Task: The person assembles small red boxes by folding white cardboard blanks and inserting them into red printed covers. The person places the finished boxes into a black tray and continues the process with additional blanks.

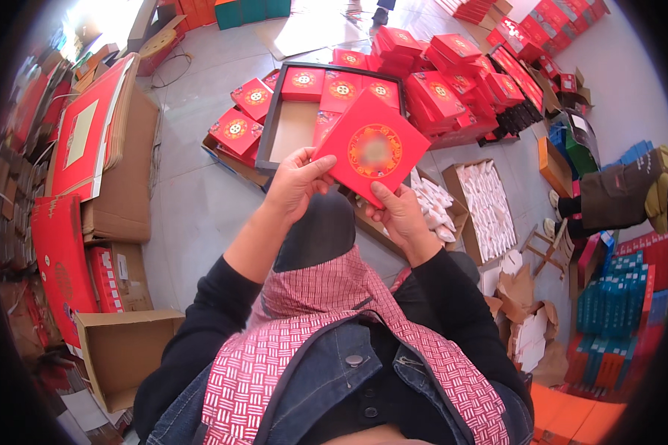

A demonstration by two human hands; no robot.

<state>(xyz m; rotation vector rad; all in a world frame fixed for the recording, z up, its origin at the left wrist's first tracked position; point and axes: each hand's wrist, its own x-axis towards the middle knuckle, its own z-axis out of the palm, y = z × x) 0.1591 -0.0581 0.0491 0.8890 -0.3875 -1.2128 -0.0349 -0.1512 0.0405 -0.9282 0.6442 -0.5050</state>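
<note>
Between both hands I hold a flat red square box [378,132] with a round gold emblem on its face. My left hand [304,178] grips its left corner, thumb on top. At the lower corner my right hand [399,211] pinches it, thumb on the face and fingers underneath. Just beyond stands a dark-rimmed tray [293,133], partly filled with similar red boxes [344,89]; its near-left part shows a bare tan bottom. The held box hides part of the tray.
Red boxes [438,93] lie piled right of the tray, others [235,129] at its left. Cartons of white packets [486,208] stand near my right knee. Flattened cardboard [122,148] and an open carton [126,352] line the left. Another person's legs [608,200] show at right.
</note>
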